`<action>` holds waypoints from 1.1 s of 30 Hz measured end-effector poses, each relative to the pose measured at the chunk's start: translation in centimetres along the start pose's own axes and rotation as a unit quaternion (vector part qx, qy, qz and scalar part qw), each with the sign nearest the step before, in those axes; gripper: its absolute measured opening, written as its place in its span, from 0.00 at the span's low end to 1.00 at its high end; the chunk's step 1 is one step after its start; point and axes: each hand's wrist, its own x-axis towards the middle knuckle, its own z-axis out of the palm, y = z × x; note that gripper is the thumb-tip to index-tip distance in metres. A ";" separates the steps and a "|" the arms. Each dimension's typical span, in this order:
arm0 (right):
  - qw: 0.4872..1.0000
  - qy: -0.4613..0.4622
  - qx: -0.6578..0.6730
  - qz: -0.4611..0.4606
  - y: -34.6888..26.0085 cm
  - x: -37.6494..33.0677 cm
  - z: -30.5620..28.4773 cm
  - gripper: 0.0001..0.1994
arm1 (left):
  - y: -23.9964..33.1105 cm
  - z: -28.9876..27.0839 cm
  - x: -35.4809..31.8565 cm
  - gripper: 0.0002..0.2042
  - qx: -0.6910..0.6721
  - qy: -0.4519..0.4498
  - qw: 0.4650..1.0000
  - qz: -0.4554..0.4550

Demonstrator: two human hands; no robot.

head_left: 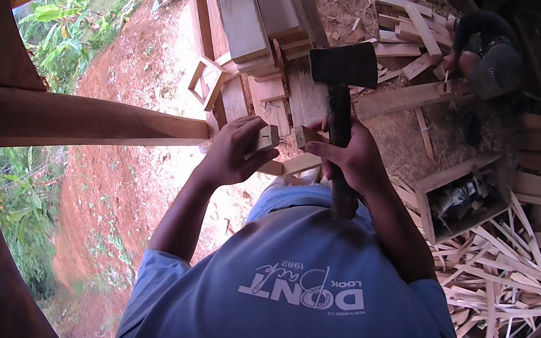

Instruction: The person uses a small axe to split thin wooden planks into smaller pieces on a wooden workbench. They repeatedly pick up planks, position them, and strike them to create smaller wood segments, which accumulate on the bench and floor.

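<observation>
My left hand (236,152) is closed around the end of a short pale wood piece (267,138), whose squared end points toward my right hand. My right hand (360,157) grips a dark mallet (344,63) by its handle, with the black block head up and away from me. Between the thumb and fingers of that same hand sits another small wood piece (306,137). A narrow gap separates the two pieces. Just below them, in front of my shirt, lie pale wooden bars (300,165), partly hidden by my hands.
Long planks (237,2) are stacked ahead. A small wooden frame (206,83) leans near them. A thick beam (85,123) juts in from the left. At the far right another person (493,59) bends over a board. An open wooden box (462,197) stands beside scattered offcuts (502,279).
</observation>
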 end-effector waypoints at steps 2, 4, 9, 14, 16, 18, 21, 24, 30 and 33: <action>1.000 0.008 -0.005 0.010 0.1 0.0 0.1 0.19 | 0.3 0.5 -0.3 0.16 -0.010 -0.001 1.000 -0.025; 1.000 0.014 -0.005 0.011 0.4 0.1 0.1 0.20 | 0.8 0.8 -0.5 0.17 -0.019 -0.020 0.997 -0.072; 1.000 0.018 -0.013 -0.007 0.8 0.4 0.1 0.20 | 0.3 1.4 -0.8 0.18 -0.043 -0.038 0.991 -0.117; 0.999 0.027 -0.034 -0.031 0.9 0.8 0.3 0.19 | -1.3 2.3 -0.9 0.17 -0.095 -0.011 0.986 -0.135; 0.998 0.034 -0.042 -0.039 0.9 1.0 0.1 0.19 | -1.7 2.6 -1.0 0.18 -0.105 0.008 0.982 -0.155; 0.997 0.044 -0.055 -0.044 0.7 1.1 0.0 0.19 | -1.7 3.3 -0.9 0.18 -0.107 0.050 0.982 -0.150; 0.995 0.068 -0.060 -0.030 0.8 1.2 -0.3 0.18 | -3.1 4.0 -0.1 0.18 -0.018 0.149 0.989 -0.005; 0.997 0.064 -0.050 -0.007 1.2 1.2 -1.1 0.18 | -4.9 4.7 1.5 0.21 0.057 0.166 0.984 0.014; 0.992 0.097 -0.041 0.064 4.3 1.1 -2.4 0.17 | -12.5 10.3 3.9 0.15 -0.256 0.043 0.947 -0.187; 0.992 0.097 -0.056 0.052 6.1 1.1 -3.5 0.16 | -12.5 11.1 5.1 0.13 -0.325 -0.017 0.914 -0.242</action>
